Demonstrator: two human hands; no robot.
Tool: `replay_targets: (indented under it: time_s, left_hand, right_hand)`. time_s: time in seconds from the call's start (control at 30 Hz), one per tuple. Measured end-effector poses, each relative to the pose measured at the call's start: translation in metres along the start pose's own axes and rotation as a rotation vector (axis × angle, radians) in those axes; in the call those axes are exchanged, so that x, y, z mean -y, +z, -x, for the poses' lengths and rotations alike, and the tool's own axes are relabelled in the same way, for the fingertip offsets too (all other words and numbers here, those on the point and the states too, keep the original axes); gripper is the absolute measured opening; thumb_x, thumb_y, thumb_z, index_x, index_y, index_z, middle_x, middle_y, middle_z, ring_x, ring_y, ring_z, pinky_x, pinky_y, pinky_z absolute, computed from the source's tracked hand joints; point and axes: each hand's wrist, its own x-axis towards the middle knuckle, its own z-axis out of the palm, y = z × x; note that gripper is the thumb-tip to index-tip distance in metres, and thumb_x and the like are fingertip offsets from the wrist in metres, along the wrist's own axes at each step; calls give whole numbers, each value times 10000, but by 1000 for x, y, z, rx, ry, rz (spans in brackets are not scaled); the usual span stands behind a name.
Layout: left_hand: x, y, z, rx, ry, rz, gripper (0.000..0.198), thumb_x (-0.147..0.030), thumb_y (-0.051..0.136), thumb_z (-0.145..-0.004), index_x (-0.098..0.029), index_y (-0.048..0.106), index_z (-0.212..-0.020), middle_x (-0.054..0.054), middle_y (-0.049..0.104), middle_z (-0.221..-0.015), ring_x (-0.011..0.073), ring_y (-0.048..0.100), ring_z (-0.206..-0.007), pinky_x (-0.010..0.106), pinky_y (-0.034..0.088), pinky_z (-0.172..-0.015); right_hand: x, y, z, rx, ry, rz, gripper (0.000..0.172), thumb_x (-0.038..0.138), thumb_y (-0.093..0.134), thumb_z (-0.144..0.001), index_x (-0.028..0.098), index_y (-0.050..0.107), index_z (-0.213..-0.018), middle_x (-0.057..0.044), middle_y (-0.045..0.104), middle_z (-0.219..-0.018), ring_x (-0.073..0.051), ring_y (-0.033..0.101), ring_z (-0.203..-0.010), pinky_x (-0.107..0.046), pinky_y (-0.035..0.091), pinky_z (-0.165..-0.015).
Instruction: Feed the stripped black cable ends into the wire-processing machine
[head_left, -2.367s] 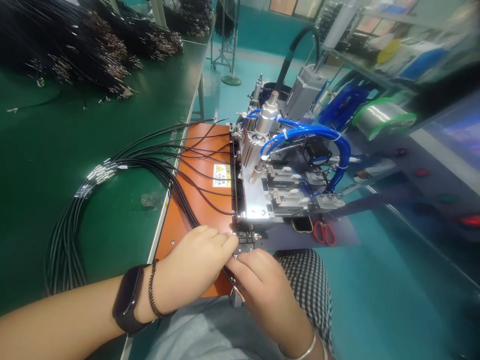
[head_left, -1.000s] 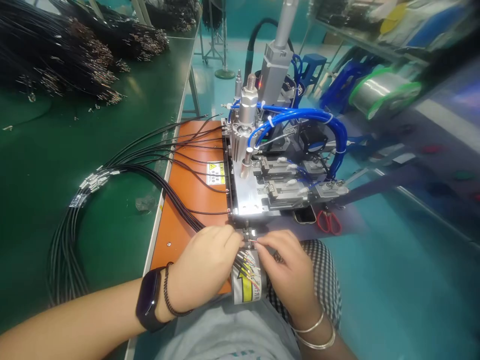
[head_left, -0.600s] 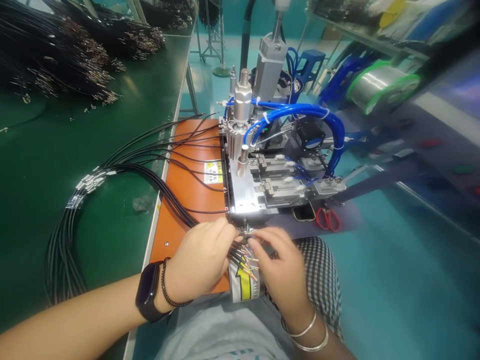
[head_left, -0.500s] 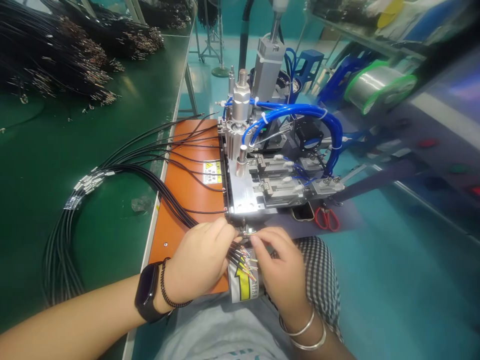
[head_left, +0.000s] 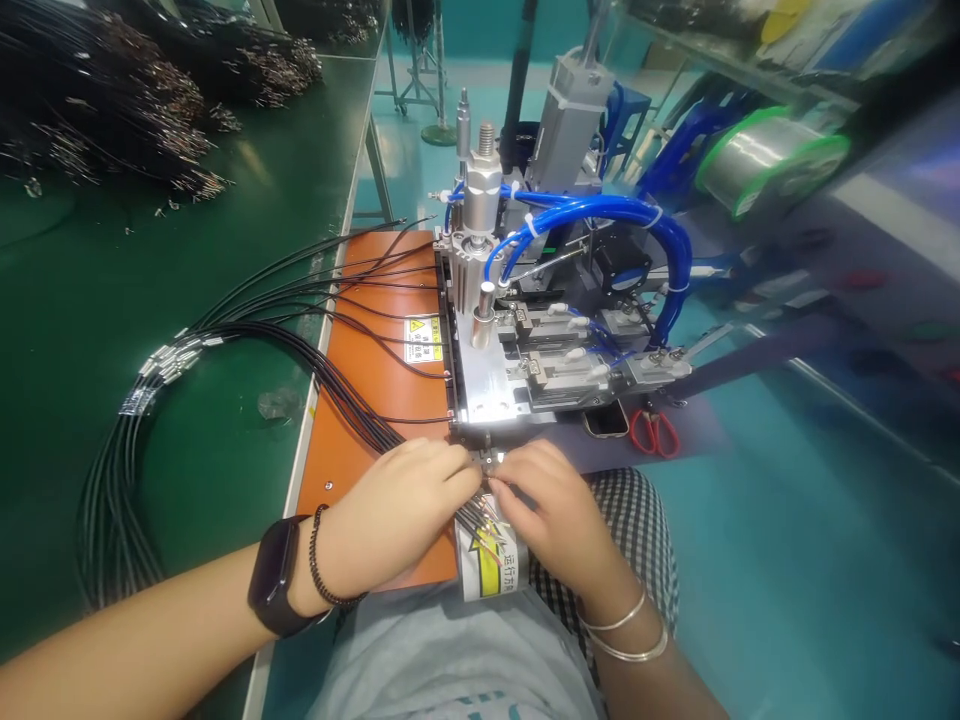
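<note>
My left hand (head_left: 412, 505) is closed around a bundle of black cables (head_left: 356, 405), whose stripped ends with coloured wires (head_left: 484, 525) stick out below its fingers. My right hand (head_left: 551, 510) pinches at a thin wire end beside the left fingertips, against the near edge of the machine (head_left: 484, 385). Exactly what lies between the right fingertips is too small to make out. Other black cables run across the orange plate (head_left: 375, 260) into the machine's front edge. On the left, white sleeves (head_left: 180, 360) cluster around the looped cable bundle.
Piles of black cables (head_left: 82, 90) lie at the back of the green table (head_left: 240, 200). Blue air hoses (head_left: 615, 207) arch over the machine. To its right are a phone (head_left: 606, 420), red-handled scissors (head_left: 655, 433) and a wire spool (head_left: 772, 160).
Both hands have drawn together at the machine's near edge. My left hand's fingers have moved slightly right, and the right fingertips have come in close against them.
</note>
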Motion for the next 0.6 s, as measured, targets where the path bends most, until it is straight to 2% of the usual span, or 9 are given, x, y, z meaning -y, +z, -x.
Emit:
replay_targets:
  time_s: [0.1,0.2,0.43,0.6]
  left_hand:
    - [2,1,1,-61,4,-42,347,-85,418,-871,-168,504,-1196,77,571,-1084,211,530,-966,362,466,-805]
    - [2,4,1,-122,22,-84,317,-110,400,-891,-124,517,-1185,94,590,-1030,227,544,-949,369,485,-776]
    - [1,7,-7,-126,26,-73,279,-144,384,-912,-167,567,-1120,76,583,-924,193,539,-839,338,475,-711]
    - [1,10,-8,-127,33,-86,271,-152,381,-915,-172,564,-1114,71,565,-912,182,511,-806,327,451,-692]
  right_hand:
    - [-7,3,1,-85,94,-11,94,181,552,-888,191,621,-825,-28,617,-822,-180,530,-816,-335,432,-758]
    - [-11,7,3,-141,239,-75,130,216,587,-875,192,594,-747,-8,590,-762,-171,532,-775,-310,424,-729]
    - [-15,1,2,16,510,-287,144,273,537,-874,185,590,-773,-5,584,-777,-163,539,-734,-277,421,-664]
    - [-19,1,2,8,589,-401,159,302,520,-860,174,586,-792,-9,591,-787,-159,537,-742,-255,413,-623]
